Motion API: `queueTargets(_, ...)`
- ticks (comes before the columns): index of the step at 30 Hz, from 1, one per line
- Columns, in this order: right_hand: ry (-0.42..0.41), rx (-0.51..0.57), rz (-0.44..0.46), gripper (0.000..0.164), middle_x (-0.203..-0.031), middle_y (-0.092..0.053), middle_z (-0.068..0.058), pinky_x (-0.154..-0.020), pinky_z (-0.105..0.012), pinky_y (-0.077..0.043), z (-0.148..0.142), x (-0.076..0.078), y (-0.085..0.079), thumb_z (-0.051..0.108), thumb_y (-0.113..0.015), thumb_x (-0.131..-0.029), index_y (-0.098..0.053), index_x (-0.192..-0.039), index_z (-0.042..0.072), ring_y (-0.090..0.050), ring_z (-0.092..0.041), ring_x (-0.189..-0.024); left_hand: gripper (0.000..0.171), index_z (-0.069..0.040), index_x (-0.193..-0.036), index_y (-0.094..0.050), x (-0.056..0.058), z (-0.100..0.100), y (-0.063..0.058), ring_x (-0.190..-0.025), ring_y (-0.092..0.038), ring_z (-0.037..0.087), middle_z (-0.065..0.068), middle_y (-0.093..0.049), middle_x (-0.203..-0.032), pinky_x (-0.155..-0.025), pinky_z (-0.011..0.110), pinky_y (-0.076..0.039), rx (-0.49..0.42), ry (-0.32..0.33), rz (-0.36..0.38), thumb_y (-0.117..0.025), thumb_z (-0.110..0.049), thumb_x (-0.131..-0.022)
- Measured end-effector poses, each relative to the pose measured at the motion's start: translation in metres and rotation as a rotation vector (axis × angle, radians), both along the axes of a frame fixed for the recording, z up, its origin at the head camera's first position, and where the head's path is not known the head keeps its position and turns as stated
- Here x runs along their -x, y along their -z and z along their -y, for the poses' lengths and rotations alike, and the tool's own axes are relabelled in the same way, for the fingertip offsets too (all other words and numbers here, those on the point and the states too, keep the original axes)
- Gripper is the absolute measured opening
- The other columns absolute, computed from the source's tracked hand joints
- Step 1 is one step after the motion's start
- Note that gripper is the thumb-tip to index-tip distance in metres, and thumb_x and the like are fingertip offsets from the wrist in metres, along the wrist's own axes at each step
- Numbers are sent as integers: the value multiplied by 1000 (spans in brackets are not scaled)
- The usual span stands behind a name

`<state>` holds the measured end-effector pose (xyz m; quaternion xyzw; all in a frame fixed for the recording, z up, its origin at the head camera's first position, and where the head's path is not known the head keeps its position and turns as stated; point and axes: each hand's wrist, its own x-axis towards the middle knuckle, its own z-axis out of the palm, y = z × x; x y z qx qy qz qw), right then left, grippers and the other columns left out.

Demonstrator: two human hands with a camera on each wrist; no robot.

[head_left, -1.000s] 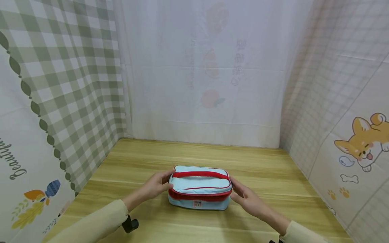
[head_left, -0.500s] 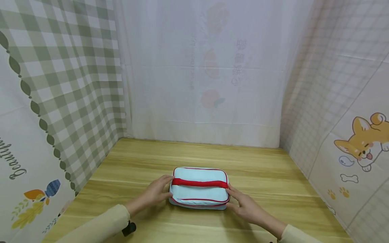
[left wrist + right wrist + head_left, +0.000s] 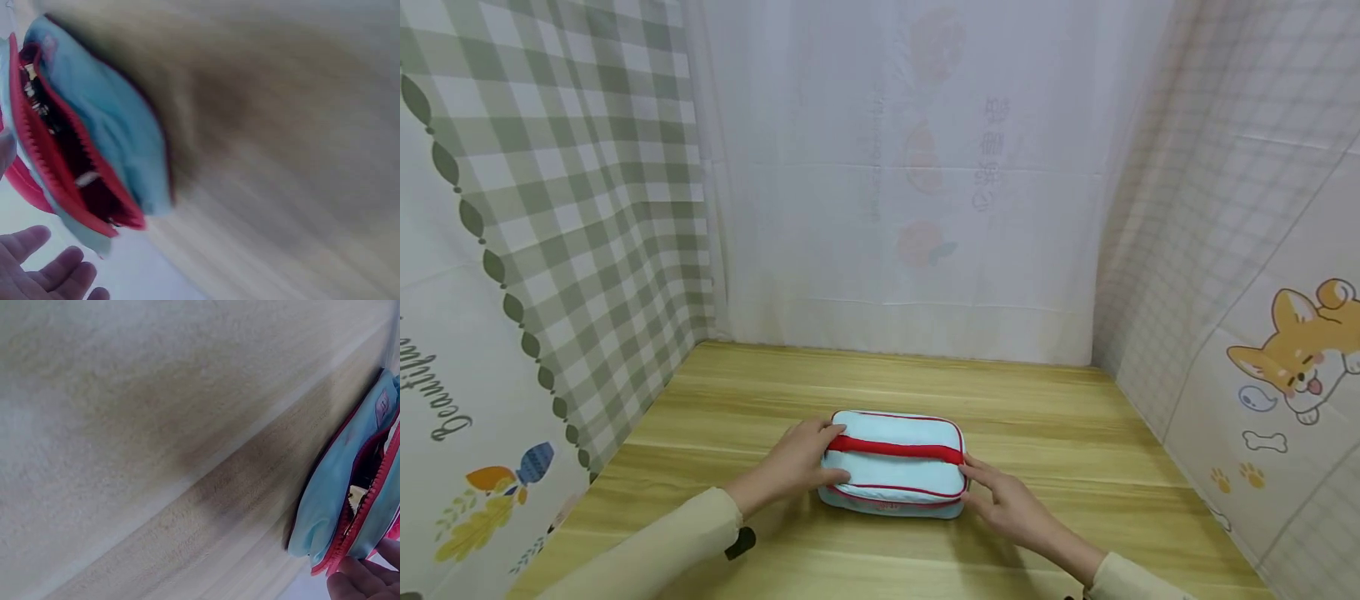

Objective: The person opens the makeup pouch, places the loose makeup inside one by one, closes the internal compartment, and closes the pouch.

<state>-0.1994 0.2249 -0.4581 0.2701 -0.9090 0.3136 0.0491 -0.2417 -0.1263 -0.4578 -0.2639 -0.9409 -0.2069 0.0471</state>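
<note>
A light-blue zip pouch with red trim and a red top handle stands on the wooden table. Its lid lies down, but the red zipper gapes along the front, showing a dark red inside with small things too blurred to name. My left hand is at the pouch's left end, its thumb near the lid's front edge and its fingers spread by the handle's end. At the right end, my right hand holds the lid's corner between thumb and fingers, beside the zipper's end.
The wooden table extends around the pouch. A green checked cloth hangs at the left, a white curtain at the back and a cloth with a printed dog at the right.
The pouch's lid has come down and toward me, hiding the red zipper band from the head view. My left hand has moved right, over the pouch's left end; my right hand has shifted slightly.
</note>
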Motion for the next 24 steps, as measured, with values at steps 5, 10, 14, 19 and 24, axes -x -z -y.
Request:
queueTargets(5, 33, 45, -51, 35, -128, -64, -16, -97, -53, -45, 1, 4, 0, 13, -71, -92, -67, -122, -4, -59, -36, -119, 78, -3, -141, -53, 5, -23, -10, -129, -47, 38, 20, -51, -140, -105, 56, -37, 42, 57, -41, -80, -46, -82)
queueTargets(10, 116, 78, -47, 27, -110, -70, -6, -88, -45, -52, 1, 14, -3, 10, -71, -91, -70, -118, 3, -65, -28, -107, 82, -7, -145, -49, 8, -51, -19, -132, -45, 34, 17, -49, -143, -107, 54, -36, 102, 98, -54, -77, -52, -82)
queueTargets(14, 172, 74, -17, 29, -113, -70, -10, -89, -49, -51, -2, 26, -6, 9, -68, -93, -69, -121, 1, -65, -31, -108, 84, -9, -147, -47, 8, -70, -25, -133, -45, 32, 16, -48, -144, -105, 51, -38, 140, 110, -42, -76, -53, -82)
queueTargets(19, 198, 70, 20, 32, -120, -67, -20, -94, -54, -48, -10, 52, -6, 9, -63, -97, -64, -125, -6, -63, -36, -111, 83, -12, -148, -47, 9, -83, -24, -134, -43, 29, 14, -47, -144, -105, 48, -38, 206, 84, -24, -76, -54, -83)
queueTargets(24, 193, 93, 129, 35, -126, -63, -24, -95, -51, -48, -17, 81, -3, 12, -57, -101, -60, -130, -8, -61, -38, -115, 79, -16, -146, -51, 11, -90, -20, -130, -44, 27, 12, -49, -140, -102, 46, -39, 254, 63, -16, -75, -56, -82)
